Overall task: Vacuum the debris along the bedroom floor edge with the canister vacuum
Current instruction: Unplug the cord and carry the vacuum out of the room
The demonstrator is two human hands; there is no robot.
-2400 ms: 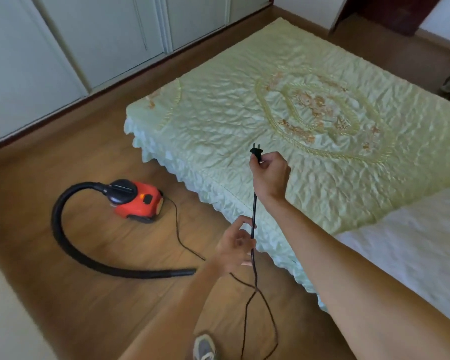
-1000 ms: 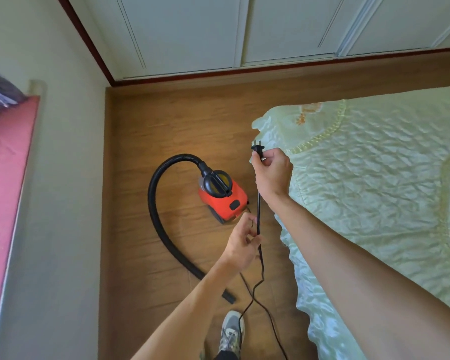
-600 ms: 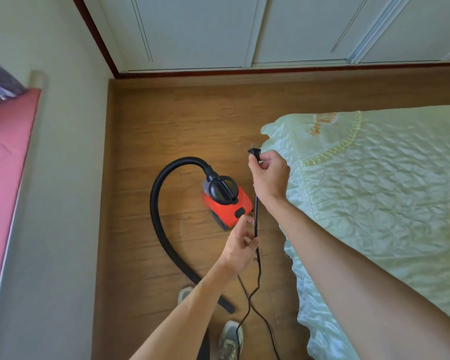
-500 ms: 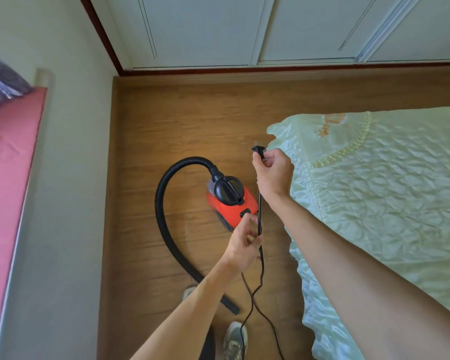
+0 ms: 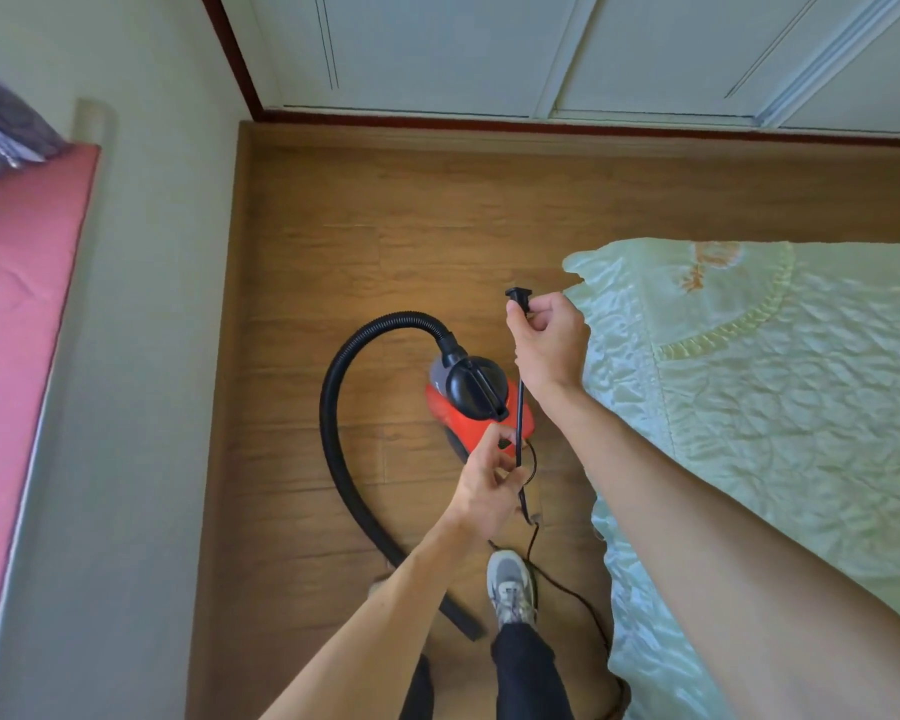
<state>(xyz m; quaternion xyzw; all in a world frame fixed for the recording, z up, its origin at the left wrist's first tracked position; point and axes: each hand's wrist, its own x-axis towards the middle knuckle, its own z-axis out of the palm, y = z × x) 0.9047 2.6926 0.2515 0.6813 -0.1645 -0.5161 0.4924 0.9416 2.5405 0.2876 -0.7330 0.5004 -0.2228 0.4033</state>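
A red canister vacuum (image 5: pixel 481 420) with a black handle sits on the wooden floor beside the bed. Its black hose (image 5: pixel 333 433) loops left and runs down to a nozzle end (image 5: pixel 463 623) near my foot. My right hand (image 5: pixel 546 343) is shut on the black power plug (image 5: pixel 519 298), held up above the vacuum. The black cord (image 5: pixel 519 423) hangs taut from it into my left hand (image 5: pixel 484 485), which pinches it lower down. The slack cord trails over the floor by my grey shoe (image 5: pixel 510 584).
A bed with a pale green quilted cover (image 5: pixel 775 407) fills the right side. White wardrobe doors (image 5: pixel 541 49) with a red-brown skirting line the far wall. A cream wall (image 5: pixel 141 356) and a pink-topped ledge (image 5: pixel 17 283) stand on the left.
The view swung left from the bed toward the room corner and stepped closer to the vacuum. Both hands kept their hold on the plug and cord throughout.
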